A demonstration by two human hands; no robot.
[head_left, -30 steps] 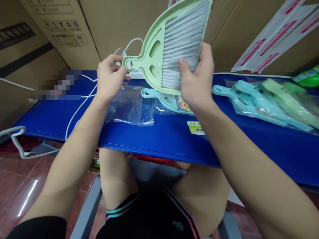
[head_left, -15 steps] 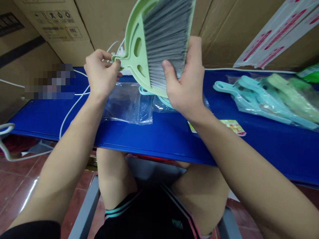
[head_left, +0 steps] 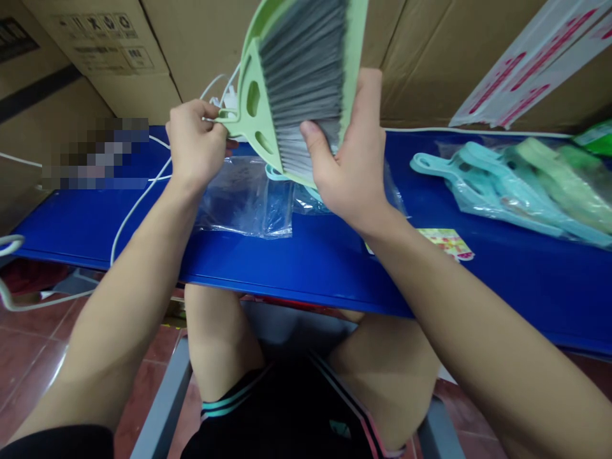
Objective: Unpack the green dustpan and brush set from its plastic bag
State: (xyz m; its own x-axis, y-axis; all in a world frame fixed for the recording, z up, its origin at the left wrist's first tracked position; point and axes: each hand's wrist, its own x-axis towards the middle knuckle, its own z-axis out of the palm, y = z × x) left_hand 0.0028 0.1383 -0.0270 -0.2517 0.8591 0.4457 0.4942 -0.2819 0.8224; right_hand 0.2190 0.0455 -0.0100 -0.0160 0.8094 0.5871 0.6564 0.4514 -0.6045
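Observation:
Above the table I hold a light green hand brush (head_left: 255, 95) with grey bristles, nested against a light green dustpan (head_left: 356, 54). My left hand (head_left: 198, 137) pinches the narrow handle end. My right hand (head_left: 351, 156) wraps the far side, thumb pressed on the bristles and fingers hidden behind the dustpan. Beneath them lies a flat clear plastic bag (head_left: 234, 197). A light blue handle (head_left: 273, 173) in clear plastic shows just below the bristles, mostly hidden. Under my right forearm is a yellow and red printed card (head_left: 444, 241), partly covered.
On the blue table (head_left: 296, 268), several bagged light blue and green brush sets (head_left: 516, 185) lie at right. White cables (head_left: 138, 204) cross the left side. Cardboard boxes (head_left: 201, 38) stand behind. A green package (head_left: 595, 137) sits at the far right.
The brush and dustpan have shifted slightly left and turned a little, showing more of the dustpan's right edge. My right hand has moved slightly left with them; both hands keep their hold.

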